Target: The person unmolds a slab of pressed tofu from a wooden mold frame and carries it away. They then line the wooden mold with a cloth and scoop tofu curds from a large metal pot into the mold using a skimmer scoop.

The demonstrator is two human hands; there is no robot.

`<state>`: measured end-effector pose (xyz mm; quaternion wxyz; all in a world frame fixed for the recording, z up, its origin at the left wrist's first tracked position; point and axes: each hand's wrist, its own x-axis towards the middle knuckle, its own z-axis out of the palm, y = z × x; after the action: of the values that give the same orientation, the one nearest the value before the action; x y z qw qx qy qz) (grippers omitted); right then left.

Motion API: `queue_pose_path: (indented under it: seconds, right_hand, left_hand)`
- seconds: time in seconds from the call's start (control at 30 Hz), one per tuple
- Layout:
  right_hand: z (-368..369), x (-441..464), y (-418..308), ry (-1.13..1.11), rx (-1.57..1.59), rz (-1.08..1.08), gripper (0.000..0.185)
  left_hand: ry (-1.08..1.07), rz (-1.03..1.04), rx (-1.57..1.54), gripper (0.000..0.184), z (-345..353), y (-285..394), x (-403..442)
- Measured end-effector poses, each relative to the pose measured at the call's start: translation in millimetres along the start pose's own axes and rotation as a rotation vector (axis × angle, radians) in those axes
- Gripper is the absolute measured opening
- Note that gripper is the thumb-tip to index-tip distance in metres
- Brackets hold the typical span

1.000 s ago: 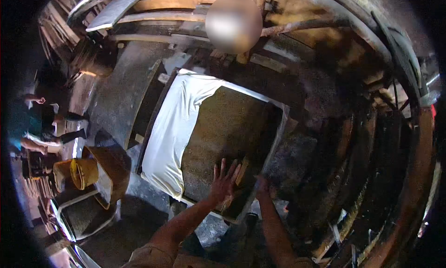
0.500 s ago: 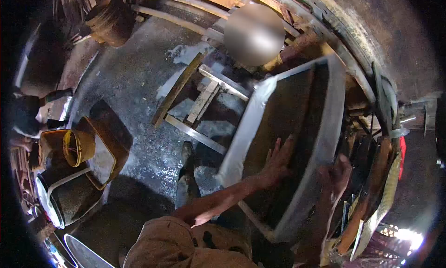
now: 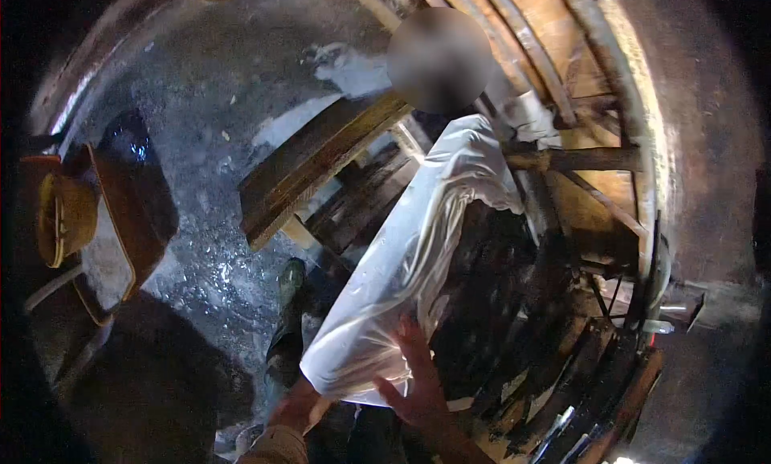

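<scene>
wrinkly white cloth [image 3: 393, 255], left hand [image 3: 299, 405] at its near corner, can't say what grip tbh, right hand [image 3: 419, 390] spread wide at its near end, wooden stand [image 3: 321, 175] left of it

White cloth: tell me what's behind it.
A wooden stand runs partly behind the white cloth, and the left hand shows at the cloth's lower corner. The stand's covered part and the left fingertips can't be seen.

From where I sit, I can make out no readable text, label, brand, number or sign. Neither the cloth [image 3: 393, 263] nor the bucket [image 3: 79, 219] shows me legible lettering.
</scene>
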<state>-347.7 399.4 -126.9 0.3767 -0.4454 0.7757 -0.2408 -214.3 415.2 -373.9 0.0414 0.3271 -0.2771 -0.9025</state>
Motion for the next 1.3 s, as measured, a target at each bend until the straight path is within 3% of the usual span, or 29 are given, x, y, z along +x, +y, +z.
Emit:
queue_pose_path:
  seconds: [0.17, 0.4, 0.5, 0.57, 0.6, 0.63, 0.67, 0.7, 0.73, 0.77, 0.8, 0.83, 0.9, 0.93, 1.0, 1.03, 1.1, 1.13, 1.17, 1.2, 1.23, 1.27, 1.3]
  right_hand:
    - [38.0, 17.5, 27.3, -0.131, -0.075, 0.03, 0.063]
    - [72.6, 20.4, 61.3, -0.056, -0.012, -0.047, 0.055]
    - [71.0, -13.7, 85.3, 0.005, 0.087, -0.039, 0.054]
    - [65.0, -57.0, 116.8, 0.079, 0.166, 0.187, 0.053]
    - [52.4, -71.2, 113.7, 0.089, 0.106, 0.41, 0.053]
    - [38.1, -86.9, 111.3, 0.089, 0.048, 0.633, 0.054]
    - [43.8, -118.4, 139.7, 0.185, -0.095, 0.695, 0.056]
    - [60.1, -154.1, 181.5, 0.277, -0.237, 0.759, 0.058]
    - [59.1, -184.0, 222.5, 0.29, -0.356, 0.625, 0.057]
    - [62.6, -207.0, 245.4, 0.306, -0.476, 0.491, 0.059]
    - [67.6, -214.0, 237.6, 0.328, -0.448, 0.5, 0.059]
    - [64.4, -214.6, 227.9, 0.35, -0.523, 0.503, 0.051]
    - [70.4, -210.6, 226.4, 0.399, -0.573, 0.504, 0.043]
    - [78.5, -207.5, 233.9, 0.447, -0.477, 0.54, 0.032]
    - [119.8, -221.8, 261.1, 0.497, -0.346, 0.592, 0.023]
    - [159.2, -230.1, 302.1, 0.54, -0.062, 0.57, 0.019]
    - [188.4, -239.4, 318.0, 0.608, 0.234, 0.528, 0.017]
    - [202.0, -244.5, 296.8, 0.667, 0.285, 0.395, 0.02]
    - [207.5, -251.7, 287.9, 0.7, 0.316, 0.323, 0.022]
    - [212.1, -258.5, 277.7, 0.728, 0.347, 0.25, 0.023]
    - [218.1, -268.8, 272.9, 0.763, 0.372, 0.267, 0.017]
    - [224.0, -279.0, 271.2, 0.798, 0.391, 0.283, 0.012]
    - [229.0, -288.2, 272.3, 0.831, 0.407, 0.301, 0.006]
  left_hand:
    - [0.121, -0.104, 0.013, 0.059, -56.6, -42.5, 8.4]
    - [0.226, -0.203, 0.22, 0.053, -110.2, -40.6, 10.1]
    - [0.154, -0.177, 0.704, 0.051, -159.9, -21.9, -1.8]
    - [-0.019, -0.055, 1.174, 0.05, -181.7, 4.3, -13.6]
    - [-0.037, -0.066, 1.211, 0.05, -182.3, 21.9, -23.9]
    - [0.381, 0.053, 0.58, 0.049, -177.0, 43.1, -32.4]
    - [0.748, 0.176, -0.084, 0.049, -168.4, 65.9, -36.2]
    - [0.751, 0.357, 0.123, 0.052, -141.1, 93.6, -33.5]
    - [0.739, 0.542, 0.327, 0.056, -105.3, 118.7, -26.5]
    - [0.652, 0.692, 0.834, 0.062, -78.3, 138.2, -23.7]
    - [0.529, 0.837, 1.229, 0.062, -41.0, 155.8, -18.0]
    - [0.5, 0.689, 1.398, 0.058, 5.6, 157.3, -19.7]
    - [0.087, 0.745, 1.71, 0.056, 50.4, 142.0, -12.2]
    - [-0.14, 0.783, 1.808, 0.056, 71.7, 133.0, -8.1]
    - [-0.352, 0.61, 2.054, 0.048, 87.9, 111.0, -10.8]
    - [-0.423, 0.323, 1.336, 0.042, 53.0, 78.9, -5.6]
    - [-0.349, 0.728, 2.017, 0.026, 47.2, 99.7, -27.7]
    - [-0.423, 0.606, 2.032, 0.022, 36.4, 110.4, -40.7]
    - [-0.419, 0.83, 2.036, 0.023, 24.1, 119.8, -63.8]
    - [-0.364, 0.841, 2.137, 0.023, -3.8, 126.3, -83.3]
    - [-0.332, 0.592, 2.235, 0.026, -38.9, 137.2, -97.5]
    - [-0.179, 0.316, 1.649, 0.026, -99.4, 130.2, -98.8]
    - [0.012, 0.213, 1.001, 0.026, -156.8, 123.6, -100.1]
